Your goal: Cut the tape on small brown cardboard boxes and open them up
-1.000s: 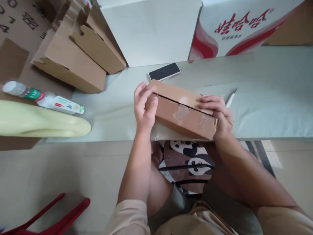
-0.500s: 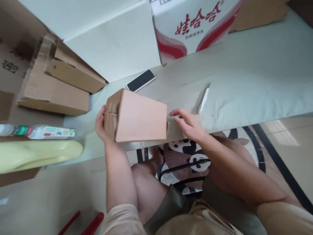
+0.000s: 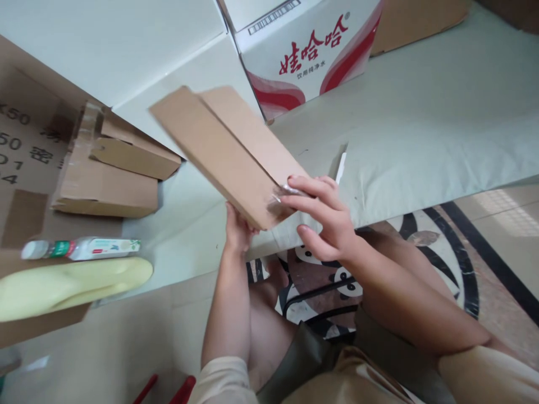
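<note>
I am gripping the box [image 3: 229, 154] from below with my left hand [image 3: 238, 227], tilted mid-frame off the worktop [image 3: 421, 129], while my right hand [image 3: 324, 219] is pinching its tape [image 3: 278, 197], not yet peeled.

A cardboard box [image 3: 227, 151] tilts above the tabletop [image 3: 421, 140], the left hand [image 3: 238, 227] under its near end and the right hand [image 3: 324, 216] at its near right corner. Behind it stands a printed carton [image 3: 307, 50]. To the left lie folded cartons [image 3: 109, 174], with a bottle [image 3: 80, 248] nearer the person.
</note>
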Demonstrator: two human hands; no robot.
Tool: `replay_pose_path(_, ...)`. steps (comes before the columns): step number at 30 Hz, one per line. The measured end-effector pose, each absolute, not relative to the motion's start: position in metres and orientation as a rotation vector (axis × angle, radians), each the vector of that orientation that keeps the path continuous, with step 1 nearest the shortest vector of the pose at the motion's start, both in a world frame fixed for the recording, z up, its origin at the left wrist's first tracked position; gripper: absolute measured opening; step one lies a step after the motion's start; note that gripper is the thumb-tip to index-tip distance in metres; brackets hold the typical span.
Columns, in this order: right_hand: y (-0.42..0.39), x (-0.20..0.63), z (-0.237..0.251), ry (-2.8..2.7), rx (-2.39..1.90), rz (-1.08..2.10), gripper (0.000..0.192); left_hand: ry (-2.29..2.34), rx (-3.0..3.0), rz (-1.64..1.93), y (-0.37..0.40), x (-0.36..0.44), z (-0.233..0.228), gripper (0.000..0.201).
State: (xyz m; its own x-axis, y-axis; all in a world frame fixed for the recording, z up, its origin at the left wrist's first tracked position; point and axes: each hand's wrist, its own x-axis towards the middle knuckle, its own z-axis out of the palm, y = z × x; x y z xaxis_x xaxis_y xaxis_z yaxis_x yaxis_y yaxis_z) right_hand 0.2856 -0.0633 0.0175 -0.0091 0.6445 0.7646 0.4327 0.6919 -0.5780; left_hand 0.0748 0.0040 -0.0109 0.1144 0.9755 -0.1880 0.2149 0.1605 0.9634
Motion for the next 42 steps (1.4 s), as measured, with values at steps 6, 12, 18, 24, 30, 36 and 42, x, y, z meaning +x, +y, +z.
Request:
replay_pose_path(6, -0.053, 0.292, 0.012, -1.595, -0.977, 0.240, 0.030, 1.466, 1.280, 0.416, 0.004, 0.084, -0.016, 0.036)
replay_pose_path(12, -0.050, 0.282, 0.001, -1.613, -0.861, 0.302, 0.025, 1.377, 1.903, 1.553, 0.002, 0.076, -0.014, 0.050)
replay_pose_path(18, -0.044, 0.310, -0.004, -1.324, -1.237, 0.234, 0.026, 1.020, 2.484, 1.508, -0.009, 0.104, -0.018, 0.043)
replay_pose_path(24, -0.037, 0.355, -0.035, -1.404, -1.993, 0.179, 0.033, 1.022, 2.481, 1.599, -0.008, 0.118, -0.024, 0.042)
replay_pose_path(30, -0.035, 0.350, -0.040, -1.519, -2.136, 0.436, 0.026, 1.070, 2.454, 1.558, -0.010, 0.116, -0.026, 0.044)
replay_pose_path(36, -0.040, 0.330, -0.007, -1.054, -1.256, 0.800, 0.030, 1.021, 2.454, 1.603, -0.014, 0.117, -0.022, 0.041)
replay_pose_path(42, -0.076, 0.300, 0.036, -1.306, -0.989, 0.453, 0.054, 1.108, 2.413, 1.548, -0.021, 0.119, -0.018, 0.044)
